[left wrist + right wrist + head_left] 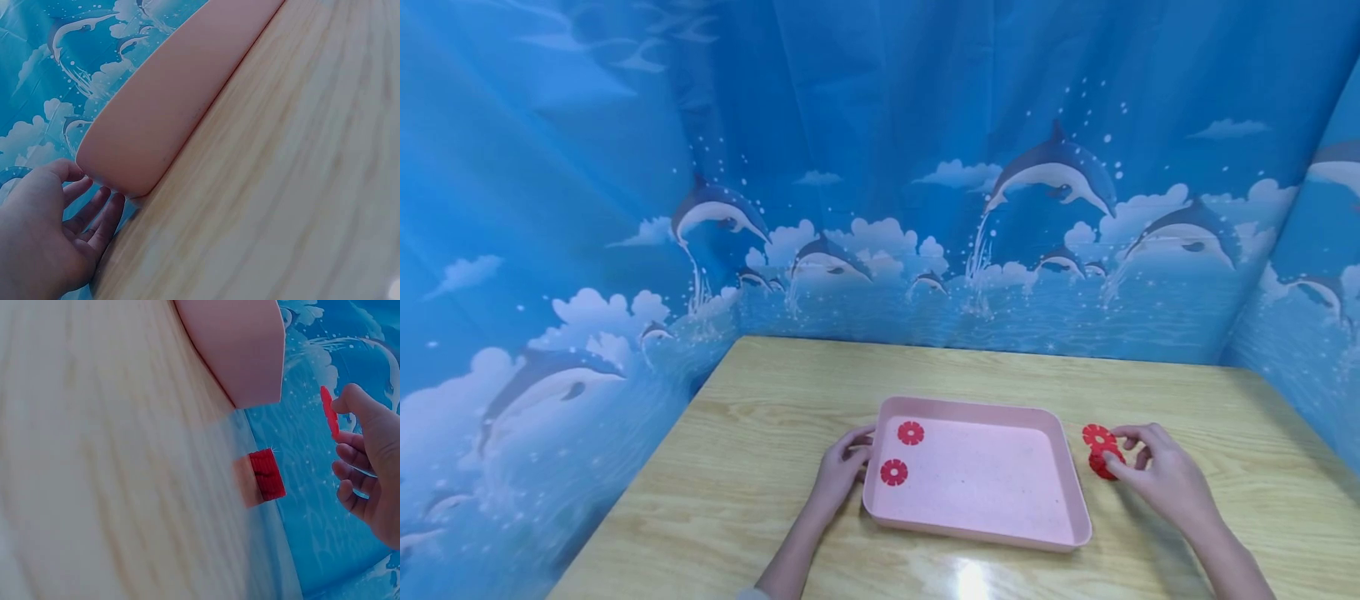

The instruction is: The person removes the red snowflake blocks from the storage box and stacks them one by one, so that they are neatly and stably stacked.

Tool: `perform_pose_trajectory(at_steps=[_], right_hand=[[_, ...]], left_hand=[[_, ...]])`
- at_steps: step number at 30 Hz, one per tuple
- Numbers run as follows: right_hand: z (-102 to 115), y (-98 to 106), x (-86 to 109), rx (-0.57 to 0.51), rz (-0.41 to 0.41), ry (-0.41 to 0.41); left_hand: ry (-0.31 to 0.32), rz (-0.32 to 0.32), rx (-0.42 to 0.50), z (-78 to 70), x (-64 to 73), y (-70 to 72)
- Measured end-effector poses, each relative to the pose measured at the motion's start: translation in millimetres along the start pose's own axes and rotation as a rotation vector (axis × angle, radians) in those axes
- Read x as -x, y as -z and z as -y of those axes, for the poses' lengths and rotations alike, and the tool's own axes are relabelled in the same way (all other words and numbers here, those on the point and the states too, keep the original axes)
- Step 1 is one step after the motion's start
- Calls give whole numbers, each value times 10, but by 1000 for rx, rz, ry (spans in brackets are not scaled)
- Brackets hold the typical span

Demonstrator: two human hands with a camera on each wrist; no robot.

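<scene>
Between thumb and index finger, my right hand pinches a red notched plastic disc, raised off the table. Just below it in the head view, a stack of red notched discs stands on the table. A shallow pink tray lies left of that stack. Inside, two flat red discs rest near its left wall, one behind the other. At the tray's left side is my left hand, its relaxed, bent fingertips touching the outer wall and lower edge.
The wood-grain table carries the tray and the stack. A blue curtain printed with dolphins hangs behind the table and along both sides. Bright light reflects off the table near its front.
</scene>
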State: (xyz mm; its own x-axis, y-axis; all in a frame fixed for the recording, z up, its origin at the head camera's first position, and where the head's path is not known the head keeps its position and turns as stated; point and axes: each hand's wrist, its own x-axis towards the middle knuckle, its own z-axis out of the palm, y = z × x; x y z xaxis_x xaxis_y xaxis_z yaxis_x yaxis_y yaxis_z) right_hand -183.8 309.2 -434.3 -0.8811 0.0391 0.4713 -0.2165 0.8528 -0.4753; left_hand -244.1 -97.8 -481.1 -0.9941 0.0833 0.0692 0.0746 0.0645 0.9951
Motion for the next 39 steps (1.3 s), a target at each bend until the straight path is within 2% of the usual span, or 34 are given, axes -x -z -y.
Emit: perform_pose_trajectory(at_steps=[12, 21, 26, 30, 39], right_hand=[[-208, -39, 57, 6, -13, -43], [-346, -103, 84, 22, -9, -56], [-388, -119, 103, 16, -13, -32], [-429, -139, 105, 10, -4, -18], [-533, -190, 104, -31, 4, 14]], left_hand=[[11, 3, -1, -39, 15, -1], [4, 24, 12, -228, 89, 2], [14, 14, 14, -98, 26, 4], [-3, 5, 1, -33, 8, 3], [4, 8, 4, -66, 19, -6]])
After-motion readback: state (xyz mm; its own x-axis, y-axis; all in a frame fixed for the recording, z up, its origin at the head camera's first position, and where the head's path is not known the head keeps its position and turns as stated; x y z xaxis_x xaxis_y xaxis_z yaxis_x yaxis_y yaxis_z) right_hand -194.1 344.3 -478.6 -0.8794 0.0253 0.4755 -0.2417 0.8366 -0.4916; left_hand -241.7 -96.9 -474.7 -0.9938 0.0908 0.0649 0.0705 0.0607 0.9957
